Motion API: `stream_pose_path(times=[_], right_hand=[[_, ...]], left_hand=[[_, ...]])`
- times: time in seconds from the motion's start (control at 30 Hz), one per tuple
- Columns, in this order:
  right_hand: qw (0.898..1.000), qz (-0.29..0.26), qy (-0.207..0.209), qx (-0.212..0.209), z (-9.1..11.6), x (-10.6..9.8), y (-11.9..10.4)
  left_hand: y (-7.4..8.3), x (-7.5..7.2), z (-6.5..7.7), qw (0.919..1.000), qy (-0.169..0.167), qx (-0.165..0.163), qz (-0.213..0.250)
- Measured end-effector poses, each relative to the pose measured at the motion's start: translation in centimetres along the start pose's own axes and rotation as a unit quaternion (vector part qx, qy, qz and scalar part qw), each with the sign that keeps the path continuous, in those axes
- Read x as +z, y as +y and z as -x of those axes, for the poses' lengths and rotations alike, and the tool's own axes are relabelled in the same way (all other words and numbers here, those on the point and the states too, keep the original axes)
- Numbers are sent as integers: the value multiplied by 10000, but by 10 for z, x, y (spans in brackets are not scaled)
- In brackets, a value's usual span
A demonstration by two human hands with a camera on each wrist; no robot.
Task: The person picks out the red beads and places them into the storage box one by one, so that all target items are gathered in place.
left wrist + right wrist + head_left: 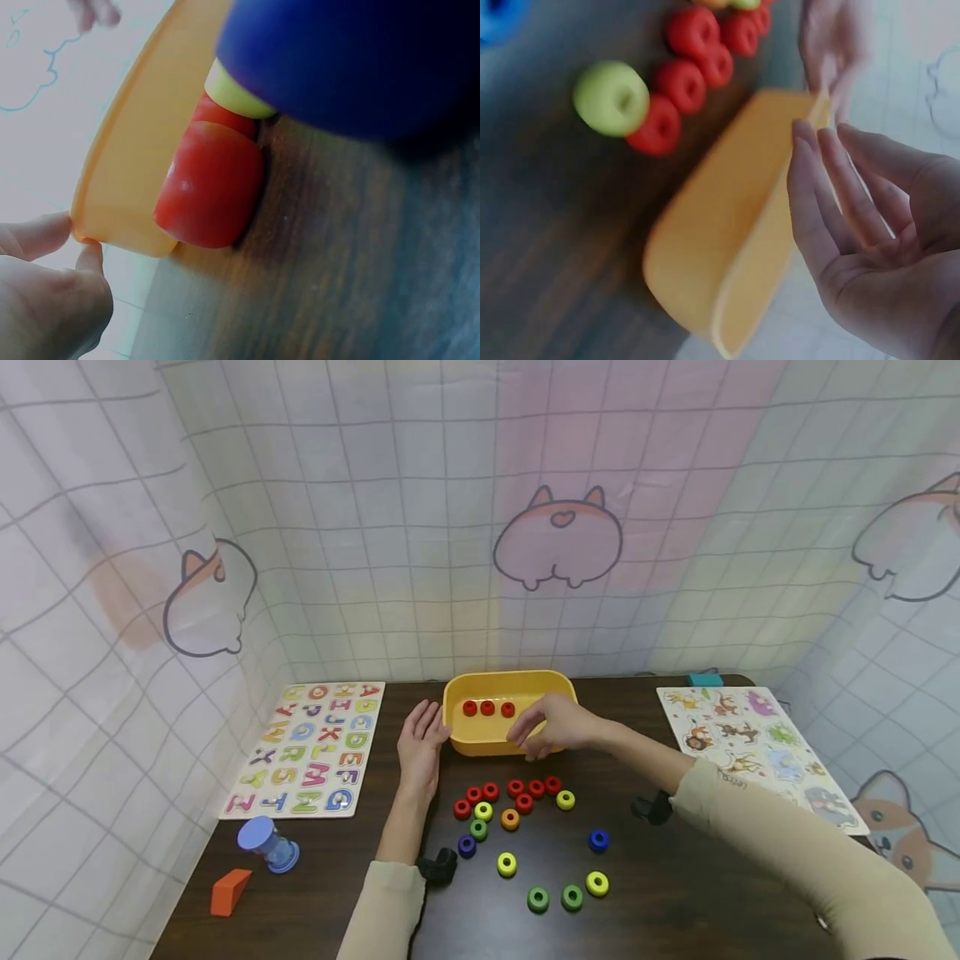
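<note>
Nearest, before the yellow tub [480, 748], lie green rings [572, 897], then closer red rings [515, 787]. The left hand [422, 747], fingers extended, touches the tub's left end; the right hand [561, 723], loosely bent, grasping nothing visible, hovers over its front right. Only the head view reveals three inner red rings [487, 707].

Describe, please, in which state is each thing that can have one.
Yellow tray: upright, open-topped
Left hand: pinching the tray's left rim
Right hand: over the tray, fingers bent, nothing visibly held
Three red rings: inside the tray
Seven red rings: loose on the table
Other-coloured rings: loose, unstacked
Blue toy: standing upright
Orange block: resting on the table
Letter board: lying flat
Animal board: lying flat
</note>
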State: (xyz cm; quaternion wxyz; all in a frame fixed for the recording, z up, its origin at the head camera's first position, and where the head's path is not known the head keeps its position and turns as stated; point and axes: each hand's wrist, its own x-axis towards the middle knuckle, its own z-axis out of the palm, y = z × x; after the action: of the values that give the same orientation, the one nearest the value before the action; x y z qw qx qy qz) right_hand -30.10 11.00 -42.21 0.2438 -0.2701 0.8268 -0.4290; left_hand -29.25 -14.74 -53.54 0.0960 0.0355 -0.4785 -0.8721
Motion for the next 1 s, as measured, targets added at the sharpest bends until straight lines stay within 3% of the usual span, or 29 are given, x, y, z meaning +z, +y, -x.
stream_pose_path(times=[0.2, 0.37, 0.67, 1.0], right_hand=[[9980, 126, -573, 237, 16, 32, 15], [9982, 64, -519, 289, 18, 46, 28], [9976, 170, -570, 347, 20, 58, 36], [9927, -493, -915, 610, 20, 54, 32]], left_hand=[[4, -2, 0, 10000, -35, -43, 8], [9, -3, 2, 9998, -176, -114, 64], [17, 1, 8, 9995, -251, -166, 25], [14, 3, 7, 9994, -281, -181, 90]])
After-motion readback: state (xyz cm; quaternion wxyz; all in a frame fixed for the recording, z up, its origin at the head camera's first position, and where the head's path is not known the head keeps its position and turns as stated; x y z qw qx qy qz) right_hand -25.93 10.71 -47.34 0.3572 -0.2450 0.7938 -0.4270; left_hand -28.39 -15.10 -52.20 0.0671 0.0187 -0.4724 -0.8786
